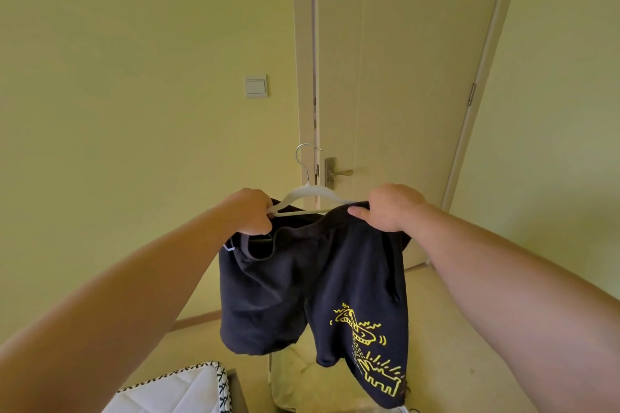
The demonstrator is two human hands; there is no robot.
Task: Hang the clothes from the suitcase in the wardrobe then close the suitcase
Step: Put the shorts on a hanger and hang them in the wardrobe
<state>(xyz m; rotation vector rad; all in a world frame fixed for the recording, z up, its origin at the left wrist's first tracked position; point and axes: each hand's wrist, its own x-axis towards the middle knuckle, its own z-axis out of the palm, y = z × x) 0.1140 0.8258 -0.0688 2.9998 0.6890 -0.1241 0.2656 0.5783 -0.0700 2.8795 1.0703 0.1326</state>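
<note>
While shorts (312, 285) hang mid-air before the door (402, 77), step: fitting them onto hanger (312, 194) | left hand (251, 211) grips hanger end, right hand (392, 208) pinches waistband (335, 213) | next, likely: secure waistband, carry to unseen wardrobe

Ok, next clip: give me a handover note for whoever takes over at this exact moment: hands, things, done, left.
Left hand grips the left end of the white hanger. Right hand pinches the waistband of the dark shorts at the hanger's right end.
Shorts hang from the hanger, held up in front of a door.
Done: shorts in hand, being fitted on the hanger.
Left: hang them in the wardrobe, do any other clothes, close the suitcase. Neither wardrobe nor suitcase is clearly in view.
</note>
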